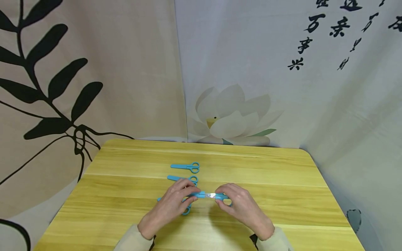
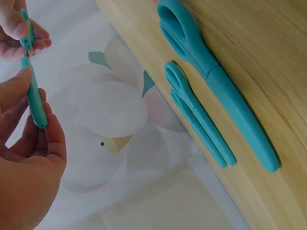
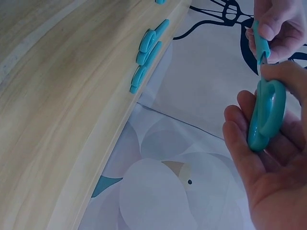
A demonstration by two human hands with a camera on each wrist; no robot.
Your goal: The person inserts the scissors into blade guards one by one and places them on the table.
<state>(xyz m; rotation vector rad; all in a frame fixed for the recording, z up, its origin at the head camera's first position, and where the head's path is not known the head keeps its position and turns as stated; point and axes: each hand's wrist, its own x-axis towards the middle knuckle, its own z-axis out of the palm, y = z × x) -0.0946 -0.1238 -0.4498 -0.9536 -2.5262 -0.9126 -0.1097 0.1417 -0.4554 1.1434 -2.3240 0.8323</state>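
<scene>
Above the table, my left hand (image 1: 169, 203) pinches the blue blade cover (image 1: 200, 194) of a pair of scissors between thumb and fingers. My right hand (image 1: 241, 205) holds the scissors (image 3: 272, 109) by their blue handles. A short stretch of bare metal blade (image 1: 210, 195) shows between the two hands, with the tip end inside the cover. In the left wrist view the closed end of the cover (image 2: 36, 100) points toward the left palm. Under and behind my left hand lies another pair of covered scissors (image 1: 187, 210), partly hidden by it.
Two more blue covered scissors lie farther back: one pair (image 1: 185, 166) in full view, another (image 1: 174, 178) partly behind the left fingers. The yellow wood-grain table (image 1: 282, 195) ends at a printed cloth backdrop (image 1: 141, 69).
</scene>
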